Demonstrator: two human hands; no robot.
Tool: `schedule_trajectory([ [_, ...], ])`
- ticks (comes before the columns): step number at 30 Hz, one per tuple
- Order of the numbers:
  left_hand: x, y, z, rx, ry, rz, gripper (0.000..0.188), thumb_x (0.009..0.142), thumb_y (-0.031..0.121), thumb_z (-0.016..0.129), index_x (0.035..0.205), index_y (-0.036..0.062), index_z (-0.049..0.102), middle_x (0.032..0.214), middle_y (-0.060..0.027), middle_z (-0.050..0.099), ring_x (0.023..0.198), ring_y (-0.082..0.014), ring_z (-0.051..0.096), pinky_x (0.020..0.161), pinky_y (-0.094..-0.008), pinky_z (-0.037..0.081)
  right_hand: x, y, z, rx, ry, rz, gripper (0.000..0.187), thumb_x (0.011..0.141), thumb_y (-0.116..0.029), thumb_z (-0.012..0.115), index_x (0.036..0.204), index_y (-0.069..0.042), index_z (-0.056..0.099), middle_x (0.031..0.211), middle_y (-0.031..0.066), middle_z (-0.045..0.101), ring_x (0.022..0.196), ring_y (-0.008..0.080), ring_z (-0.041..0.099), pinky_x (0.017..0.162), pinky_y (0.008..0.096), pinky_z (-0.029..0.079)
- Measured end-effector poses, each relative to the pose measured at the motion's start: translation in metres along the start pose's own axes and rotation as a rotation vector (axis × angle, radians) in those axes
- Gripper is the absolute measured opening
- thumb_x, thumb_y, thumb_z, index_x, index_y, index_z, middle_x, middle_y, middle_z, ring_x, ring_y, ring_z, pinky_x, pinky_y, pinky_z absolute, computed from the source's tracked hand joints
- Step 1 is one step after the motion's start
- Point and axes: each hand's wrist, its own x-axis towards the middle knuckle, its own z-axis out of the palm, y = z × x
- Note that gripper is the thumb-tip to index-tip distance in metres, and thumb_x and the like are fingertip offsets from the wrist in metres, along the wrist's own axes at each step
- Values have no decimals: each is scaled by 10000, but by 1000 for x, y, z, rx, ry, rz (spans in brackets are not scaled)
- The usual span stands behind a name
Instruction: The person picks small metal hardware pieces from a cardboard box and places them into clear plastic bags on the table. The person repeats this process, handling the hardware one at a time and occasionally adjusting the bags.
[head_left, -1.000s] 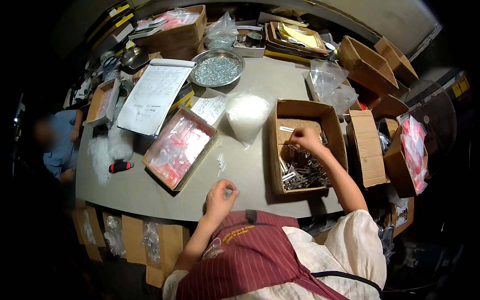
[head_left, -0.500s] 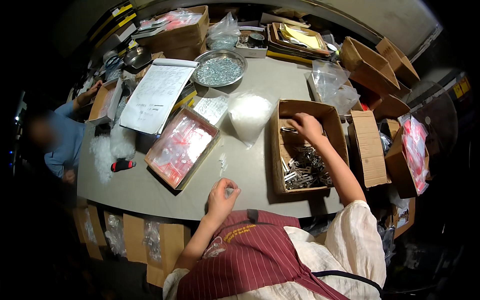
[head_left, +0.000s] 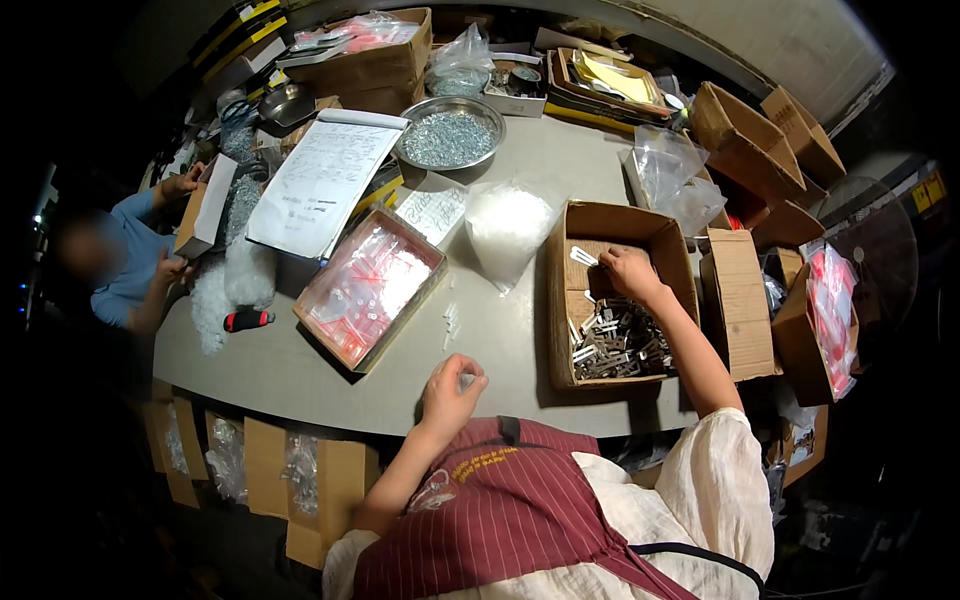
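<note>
A pale wall closes the room at the upper right of the frame, and the rim falls into darkness. Across the middle spreads the grey tabletop, with boxes crowding its far and right edges. At the far left a co-worker in blue handles a small box.

Right of centre stands the open carton, its tall walls calling for a steep reach, wrist kept off the edge. Left of centre a shallow tray of red-and-clear packets sits tilted in plan. Between them a clear bag bulges with white contents; a notepad and a steel bowl lie beyond.

The right hand is inside the carton, fingers bunched downward; whether they pinch anything I cannot tell. The left hand rests near the table's lower edge, fingers curled toward the thumb, any contents hidden.

The slotted metal pieces heap in the carton's near half. Since they tangle, a light fingertip pinch on one loose piece, like that beside the right fingertips, should work better than digging. Smallest are the white slips above the left hand.
</note>
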Motion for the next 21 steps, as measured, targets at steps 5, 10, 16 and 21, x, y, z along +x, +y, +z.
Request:
schedule_trajectory([
  [5,-2,2,-2,7,15,42,164,820,89,731,920,31,615,894,-106,680,895,-302,656,826,-390,507,-6,-30,-20,257,135,29,186,848,-122,645,996,-18,685,873,186,690,787,396,674,701,462,542],
  [10,7,13,4,-24,-15,87,191,827,120,748,926,30,612,892,-112,679,857,-305,660,803,-398,515,-16,-134,-99,839,207,299,157,828,-126,676,922,-3,698,730,105,671,659,127,625,633,289,506],
  [16,22,41,6,-57,-22,181,287,788,129,793,928,12,571,851,-165,638,802,-355,635,719,-433,488,-26,-236,-129,892,75,-137,160,867,-106,710,959,22,689,788,103,684,685,147,655,627,293,519],
  [21,18,37,-2,-14,-18,158,287,724,11,712,965,10,557,865,-185,619,843,-384,622,723,-434,488,-22,-255,-128,944,-369,-263,364,907,-91,641,1260,-1,648,725,154,678,577,210,631,594,336,519],
])
